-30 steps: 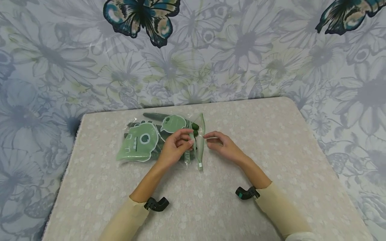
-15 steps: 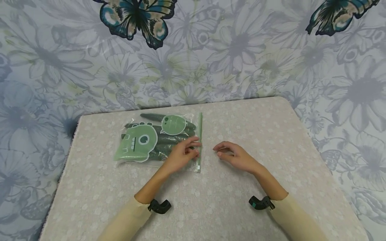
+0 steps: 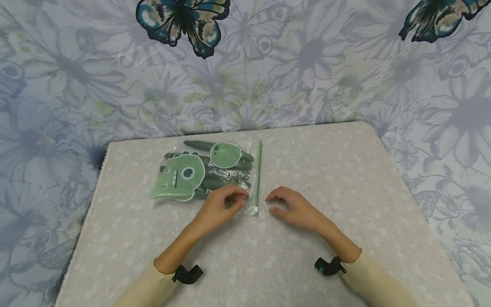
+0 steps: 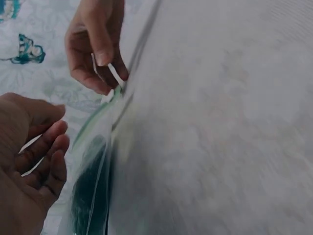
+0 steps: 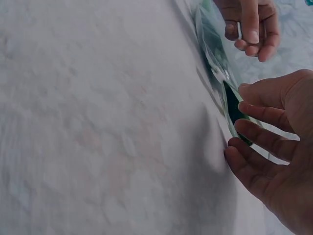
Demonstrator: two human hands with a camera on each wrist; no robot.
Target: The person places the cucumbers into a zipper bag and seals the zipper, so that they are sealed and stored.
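A clear zip bag (image 3: 230,175) with green cartoon prints lies flat, holding several long dark green cucumbers (image 3: 199,146). Along its right end runs a green zip strip (image 3: 258,170) with a small white slider (image 3: 256,209) at the near corner. Over the bag's near right corner, my left hand (image 3: 220,207) has loosely bent fingers and nothing visible in its grasp; whether it touches the film is unclear. My right hand (image 3: 297,208) is just right of the slider, apart from it in the head view, fingers relaxed. Both wrist views show loosely curved fingers beside the bag.
A pale floral cloth covers the table (image 3: 337,170), whose far edge meets a wall (image 3: 268,76) patterned with flowers and butterflies. Black wrist cameras sit on both forearms, the left camera (image 3: 188,274) and the right camera (image 3: 329,266).
The bag's mouth, raised and gapped one second ago, now lies flat and straight. Both hands have come nearer the table's front, the right one away from the zip strip.
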